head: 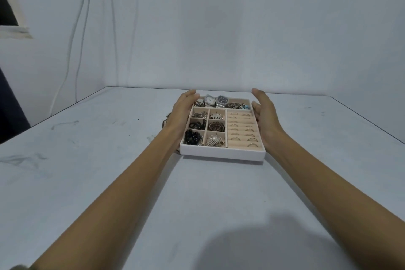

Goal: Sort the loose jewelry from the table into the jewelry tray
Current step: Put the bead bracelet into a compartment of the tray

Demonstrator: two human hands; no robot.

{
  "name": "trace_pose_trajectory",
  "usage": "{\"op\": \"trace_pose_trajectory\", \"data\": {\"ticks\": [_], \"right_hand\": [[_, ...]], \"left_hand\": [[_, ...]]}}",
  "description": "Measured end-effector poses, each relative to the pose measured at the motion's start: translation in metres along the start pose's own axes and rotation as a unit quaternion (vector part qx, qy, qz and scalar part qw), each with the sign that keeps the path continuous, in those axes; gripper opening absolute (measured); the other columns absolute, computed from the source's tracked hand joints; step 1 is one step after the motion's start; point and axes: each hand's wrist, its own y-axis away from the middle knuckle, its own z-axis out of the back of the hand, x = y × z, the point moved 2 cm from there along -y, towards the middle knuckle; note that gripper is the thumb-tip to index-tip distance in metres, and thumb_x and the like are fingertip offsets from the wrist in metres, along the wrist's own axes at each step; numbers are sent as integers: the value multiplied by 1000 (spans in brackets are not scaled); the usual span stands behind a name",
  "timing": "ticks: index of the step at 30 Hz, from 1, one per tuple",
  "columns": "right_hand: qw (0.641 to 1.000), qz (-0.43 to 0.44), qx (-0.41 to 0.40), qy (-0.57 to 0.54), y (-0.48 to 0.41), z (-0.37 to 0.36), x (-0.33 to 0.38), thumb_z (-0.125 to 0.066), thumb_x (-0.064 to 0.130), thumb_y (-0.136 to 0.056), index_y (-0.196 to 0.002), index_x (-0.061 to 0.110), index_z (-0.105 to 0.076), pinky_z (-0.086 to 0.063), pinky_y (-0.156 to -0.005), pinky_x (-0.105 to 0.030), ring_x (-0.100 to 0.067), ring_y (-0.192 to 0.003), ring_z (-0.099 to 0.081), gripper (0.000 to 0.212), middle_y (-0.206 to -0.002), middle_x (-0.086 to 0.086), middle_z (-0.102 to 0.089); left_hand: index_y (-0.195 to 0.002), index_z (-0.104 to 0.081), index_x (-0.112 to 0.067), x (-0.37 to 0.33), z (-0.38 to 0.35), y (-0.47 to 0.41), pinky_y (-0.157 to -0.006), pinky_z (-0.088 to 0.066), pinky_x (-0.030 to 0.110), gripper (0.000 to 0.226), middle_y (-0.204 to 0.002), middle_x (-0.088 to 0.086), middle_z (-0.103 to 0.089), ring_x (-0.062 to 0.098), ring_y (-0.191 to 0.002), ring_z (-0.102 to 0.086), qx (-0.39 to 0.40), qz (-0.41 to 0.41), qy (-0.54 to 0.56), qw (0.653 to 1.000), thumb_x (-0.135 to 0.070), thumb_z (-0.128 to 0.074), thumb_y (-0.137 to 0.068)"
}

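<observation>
A white jewelry tray (221,154) with beige lining sits on the table, far centre. Its back compartment holds two watches (215,101) and mixed pieces. Six small compartments on the left hold brooches, black beads (192,137) and a chain. Several rings (242,132) stand in the ring rows on the right. My left hand (182,112) lies flat against the tray's left side, fingers straight. My right hand (264,112) lies against the right side, fingers straight. Something patterned (166,121) peeks out behind my left wrist, mostly hidden.
The grey table (109,160) has scuff marks on its left part. Its far edge meets a plain wall, and the left edge drops off beside hanging cables (74,50). My own shadow falls on the near table surface.
</observation>
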Motion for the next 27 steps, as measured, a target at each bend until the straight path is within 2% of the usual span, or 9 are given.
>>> {"op": "trace_pose_trajectory", "data": {"ticks": [3,6,9,11,14,17,21,24,27], "right_hand": [[1000,-6,5,5,-5,-1,-2,-59,72,-54,-149,31,-28,-49,-94,-42,-23,-125,-52,108,-147,2,-43],[1000,-1,4,9,-9,1,-6,-56,68,-68,-143,26,-38,-51,-91,-40,-23,-119,-57,88,-142,0,-49],[1000,-2,-4,15,-13,2,-10,-57,71,-57,-148,30,-31,-46,-100,-46,-21,-123,-54,103,-147,4,-43],[1000,-6,-5,12,-14,2,-12,-57,69,-60,-149,30,-29,-46,-100,-45,-21,-123,-54,101,-148,5,-41],[1000,-18,-10,15,-16,4,-17,-59,71,-56,-148,32,-30,-45,-101,-47,-21,-124,-53,105,-148,5,-42],[999,-31,-11,20,-14,5,-22,-58,73,-52,-147,35,-31,-49,-98,-47,-21,-115,-60,106,-142,5,-48],[999,-28,-17,21,-16,5,-24,-58,74,-51,-147,36,-31,-49,-98,-47,-20,-111,-62,107,-141,6,-49],[999,-19,-25,29,-14,5,-24,-54,68,-66,-148,35,-29,-51,-96,-47,-20,-106,-65,92,-137,7,-50],[998,4,-40,56,-14,6,-25,-47,58,-86,-150,36,-24,-48,-99,-46,-19,-109,-61,71,-130,13,-44]], "left_hand": [[-135,-46,-22,10,1,-5,-95,-38,27,62,-143,1,-45,13,-130,-43,-11,7,20,1000,-44,-54,-79],[-135,-45,-22,15,0,-6,-83,-44,25,60,-140,1,-47,12,-124,-45,-12,16,35,999,-43,-54,-79],[-130,-47,-25,20,1,-9,-92,-46,35,54,-139,3,-49,19,-127,-48,-24,36,57,997,-42,-56,-80],[-134,-45,-22,24,1,-12,-92,-45,34,44,-141,5,-48,20,-128,-47,-26,41,61,997,-34,-51,-93],[-138,-42,-20,27,1,-12,-87,-46,29,42,-142,6,-46,19,-131,-44,-28,41,53,997,-29,-44,-97],[-141,-37,-15,27,1,-12,-98,-42,35,43,-145,10,-42,22,-132,-43,-36,46,64,996,-24,-40,-99],[-144,-33,-17,29,1,-13,-88,-47,30,45,-144,7,-42,18,-125,-46,-33,59,69,995,-25,-39,-100],[-143,-35,-21,33,3,-16,-106,-41,39,45,-147,5,-41,21,-130,-46,-34,66,34,997,-30,-41,-99],[-142,-36,-22,34,4,-17,-106,-41,39,44,-145,2,-43,18,-126,-48,-35,70,20,997,-31,-40,-100]]}}
